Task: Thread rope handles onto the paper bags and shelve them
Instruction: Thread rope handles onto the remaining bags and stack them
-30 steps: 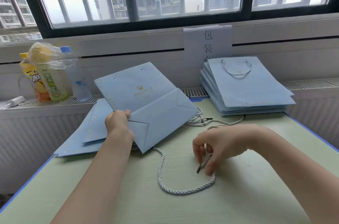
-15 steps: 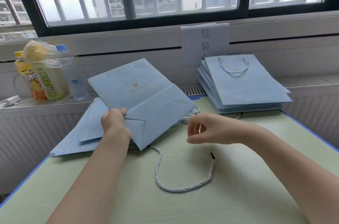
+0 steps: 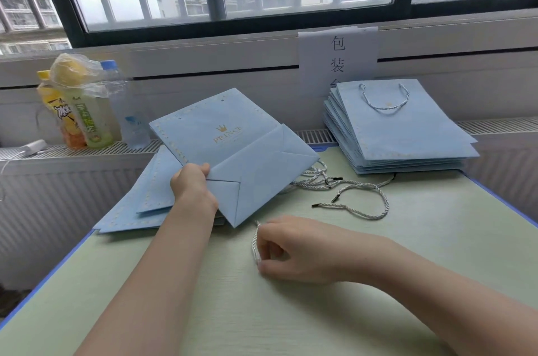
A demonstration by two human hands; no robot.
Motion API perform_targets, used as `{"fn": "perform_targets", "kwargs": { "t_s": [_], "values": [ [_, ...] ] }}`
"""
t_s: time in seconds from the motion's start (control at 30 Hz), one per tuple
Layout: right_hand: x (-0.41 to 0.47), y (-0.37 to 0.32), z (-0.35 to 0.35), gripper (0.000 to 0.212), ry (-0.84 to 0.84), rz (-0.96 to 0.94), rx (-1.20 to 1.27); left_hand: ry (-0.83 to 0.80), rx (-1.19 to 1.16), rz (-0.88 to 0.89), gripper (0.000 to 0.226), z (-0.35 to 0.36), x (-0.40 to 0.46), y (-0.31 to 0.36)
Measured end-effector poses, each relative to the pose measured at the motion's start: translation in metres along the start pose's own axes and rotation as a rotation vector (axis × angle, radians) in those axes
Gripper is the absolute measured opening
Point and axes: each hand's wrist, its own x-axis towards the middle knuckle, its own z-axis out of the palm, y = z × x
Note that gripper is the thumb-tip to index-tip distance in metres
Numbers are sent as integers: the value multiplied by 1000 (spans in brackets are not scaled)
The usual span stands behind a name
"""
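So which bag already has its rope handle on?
The top bag of the right-hand stack: a white rope loop shows at its top. The bag in the left hand has bare holes.

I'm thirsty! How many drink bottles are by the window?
3, side by side on the ledge at left: orange one, green one, clear water bottle. More may hide behind.
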Motion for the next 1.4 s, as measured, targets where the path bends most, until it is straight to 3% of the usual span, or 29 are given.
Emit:
{"fn": "perform_targets", "kwargs": {
  "t_s": [0.27, 0.33, 0.4, 0.47, 0.57, 0.7, 0.77, 0.9, 1.03, 1.07, 1.17, 1.27, 1.33, 1.4],
  "values": [
    [-2, 54, -26, 18, 215, 406, -328, -38, 22, -12, 18, 0, 6, -2],
    [-3, 67, -33, 11, 432, 425, -156, -74, 15, -38, 19, -2, 7, 0],
    [-2, 69, -40, 4, 796, 285, 149, -163, 1, -96, 14, -2, 4, 1],
    [-4, 64, -53, 15, 1099, 153, 377, -312, -6, -155, 13, -1, -3, 0],
    [-9, 61, -68, 26, 1300, 108, 484, -519, 54, -118, 24, 1, -10, -1],
    [-12, 77, -71, 25, 1296, 308, 463, -659, 251, -94, 26, 1, -16, 0],
    [-12, 87, -72, 21, 1197, 438, 511, -709, 350, -92, 23, 1, -21, 0],
    [-14, 97, -70, 37, 954, 560, 676, -864, 489, -120, 24, 0, -29, 2],
    [-17, 100, -68, 20, 963, 640, 675, -995, 574, -151, 33, -1, -30, -2],
    [-18, 101, -67, 14, 937, 645, 686, -979, 592, -154, 34, 0, -29, -4],
    [-17, 106, -63, 23, 814, 679, 639, -778, 710, -36, 39, 5, -21, -11],
    [-12, 113, -57, 29, 786, 734, 414, -600, 698, 92, 34, 6, -11, -17],
    [-12, 113, -57, 28, 877, 706, 218, -582, 690, 103, 31, 7, -5, -18],
    [-12, 108, -63, 30, 1046, 579, 222, -604, 685, 71, 42, 8, -2, -18]
  ]
}}
